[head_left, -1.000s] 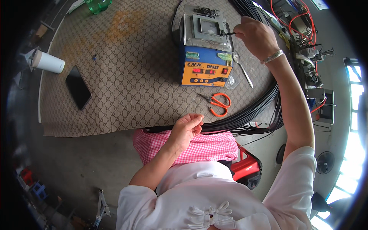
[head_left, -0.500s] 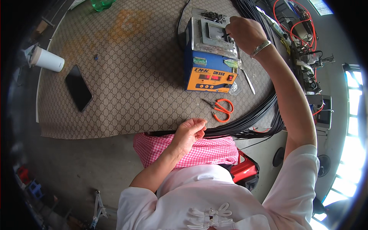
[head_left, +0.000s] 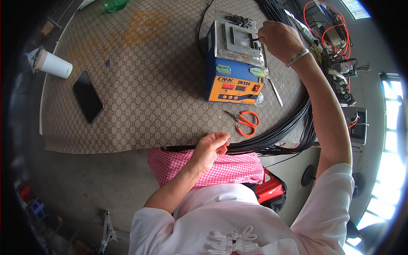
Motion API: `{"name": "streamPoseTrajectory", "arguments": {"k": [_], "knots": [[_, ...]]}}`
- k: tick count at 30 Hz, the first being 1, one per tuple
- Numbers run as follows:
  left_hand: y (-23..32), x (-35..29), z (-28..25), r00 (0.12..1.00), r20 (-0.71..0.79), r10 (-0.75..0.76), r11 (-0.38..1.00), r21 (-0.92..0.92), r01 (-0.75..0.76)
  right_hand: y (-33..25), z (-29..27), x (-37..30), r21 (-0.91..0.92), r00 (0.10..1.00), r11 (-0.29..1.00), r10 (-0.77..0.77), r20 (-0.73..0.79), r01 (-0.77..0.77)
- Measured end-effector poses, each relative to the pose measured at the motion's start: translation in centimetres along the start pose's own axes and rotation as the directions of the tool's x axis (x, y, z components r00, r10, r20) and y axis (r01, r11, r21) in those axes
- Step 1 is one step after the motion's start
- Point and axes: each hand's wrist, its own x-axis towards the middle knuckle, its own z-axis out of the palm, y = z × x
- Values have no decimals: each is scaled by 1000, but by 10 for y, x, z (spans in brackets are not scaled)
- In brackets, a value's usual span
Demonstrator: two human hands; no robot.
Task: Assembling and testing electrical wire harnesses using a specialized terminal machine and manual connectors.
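At upper right, my right hand [head_left: 279,40] pinches a dark piece [head_left: 256,39] above the blue machine [head_left: 239,71]; at centre, my left hand's [head_left: 209,149] fingertips meet, contents unclear.

Standing on the table [head_left: 148,97], between phone [head_left: 88,97] and cable bundle [head_left: 278,137]: machine [head_left: 231,66].
Lying before it, scissors [head_left: 246,123]; to its right, spoon [head_left: 276,92].

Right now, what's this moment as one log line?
right hand: holding thin dark piece over blue machine | left hand: pinched, contents unclear | scissors: on table
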Motion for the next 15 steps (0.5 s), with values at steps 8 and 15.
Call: {"name": "streamPoseTrajectory", "arguments": {"k": [8, 15], "knots": [[-1, 0, -1, 1000, -3, 1, 1000, 0, -1, -3, 5, 5, 79, 987, 992, 89, 137, -100], [0, 0, -1, 1000, 6, -1, 1000, 0, 1, -7, 15, 6, 110, 987, 986, 109, 122, -123]]}}
